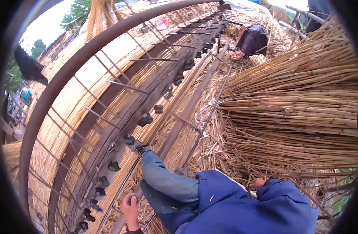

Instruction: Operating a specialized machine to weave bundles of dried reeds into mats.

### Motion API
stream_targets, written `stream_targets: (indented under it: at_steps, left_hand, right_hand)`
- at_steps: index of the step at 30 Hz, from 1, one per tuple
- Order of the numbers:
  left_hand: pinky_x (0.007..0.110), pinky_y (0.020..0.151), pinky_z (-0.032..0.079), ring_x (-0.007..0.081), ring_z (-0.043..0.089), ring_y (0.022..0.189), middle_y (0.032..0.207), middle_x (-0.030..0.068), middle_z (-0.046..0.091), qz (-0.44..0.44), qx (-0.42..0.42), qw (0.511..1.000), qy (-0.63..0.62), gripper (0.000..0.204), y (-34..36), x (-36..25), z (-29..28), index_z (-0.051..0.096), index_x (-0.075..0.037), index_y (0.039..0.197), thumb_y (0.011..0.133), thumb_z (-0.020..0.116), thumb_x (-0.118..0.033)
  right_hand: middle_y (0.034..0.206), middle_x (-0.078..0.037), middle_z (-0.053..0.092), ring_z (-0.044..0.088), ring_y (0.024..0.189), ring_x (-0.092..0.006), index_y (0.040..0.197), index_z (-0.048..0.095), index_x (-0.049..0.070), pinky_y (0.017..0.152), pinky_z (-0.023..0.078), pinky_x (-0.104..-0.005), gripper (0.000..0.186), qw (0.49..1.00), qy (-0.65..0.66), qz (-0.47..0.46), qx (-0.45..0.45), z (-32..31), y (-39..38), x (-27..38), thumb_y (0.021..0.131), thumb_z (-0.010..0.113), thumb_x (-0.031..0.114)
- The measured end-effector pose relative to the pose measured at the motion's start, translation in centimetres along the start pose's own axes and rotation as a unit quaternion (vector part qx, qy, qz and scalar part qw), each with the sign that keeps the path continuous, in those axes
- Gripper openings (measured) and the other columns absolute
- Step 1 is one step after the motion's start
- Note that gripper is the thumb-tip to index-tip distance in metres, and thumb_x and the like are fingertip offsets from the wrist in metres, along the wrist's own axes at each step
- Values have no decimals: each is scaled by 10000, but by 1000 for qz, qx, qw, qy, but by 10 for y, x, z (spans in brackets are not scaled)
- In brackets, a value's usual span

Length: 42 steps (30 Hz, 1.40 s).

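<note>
My left hand (131, 211) is at the lower edge beside a brown metal pipe (179, 126), its fingers loosely curled toward the thumb, with nothing seen in them. My right hand (257, 183) shows only in part past my blue sleeve, closed like a fist at the edge of the straw litter. Whether it grips anything is hidden. In front stands a long metal rack (126, 113) with thin rods and a row of dark clips (145, 119). Pale reeds (116, 171) lie lengthwise along it. My shoe (141, 149) rests against the rack below the clips.
Thick bundles of cut reeds (300, 124) lie at the right. A curved rusty rail (69, 68) arches over the left side. Beyond the rack spreads a large reed mat (104, 76). Loose straw (210, 150) covers the ground, and a dark cloth-like item (254, 39) lies farther back.
</note>
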<state>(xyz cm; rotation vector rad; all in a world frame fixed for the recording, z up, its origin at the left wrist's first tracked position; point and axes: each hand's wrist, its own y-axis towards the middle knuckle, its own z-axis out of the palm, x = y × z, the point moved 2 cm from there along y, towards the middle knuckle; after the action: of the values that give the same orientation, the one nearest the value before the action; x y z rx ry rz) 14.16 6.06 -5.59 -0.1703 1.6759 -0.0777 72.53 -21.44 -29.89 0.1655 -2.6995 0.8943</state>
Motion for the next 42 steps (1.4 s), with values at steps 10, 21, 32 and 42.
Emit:
stream_targets:
  at_steps: [10,21,32,42]
  left_hand:
    - [296,708,465,191,569,785,933,126,611,-29,68,984,161,292,23,-14,33,577,57,1013,879,533,-198]
    - [287,703,451,184,566,776,888,89,611,-139,26,972,187,342,-5,-18,1,566,34,1057,895,511,-261]
    - [198,542,427,75,529,636,745,8,566,-108,-52,992,24,110,24,0,-32,565,-50,918,874,540,-148]
    - [327,742,451,272,571,824,843,115,609,299,133,885,332,101,56,-100,125,616,-29,848,751,592,-19]
  right_hand:
    - [909,-175,640,609,867,-317,986,610,14,775,470,-384,354,763,299,339,-462,-166,-6,13,789,561,303]
    - [1003,-217,617,590,923,-365,986,636,2,796,458,-411,599,840,229,492,10,19,-170,-45,742,575,546]
    - [888,-236,627,605,843,-371,907,650,-11,749,471,-419,490,828,284,476,83,31,-134,53,749,623,451]
    - [793,-200,636,623,761,-331,851,664,11,697,483,-390,443,894,210,393,49,-51,-173,45,664,682,412]
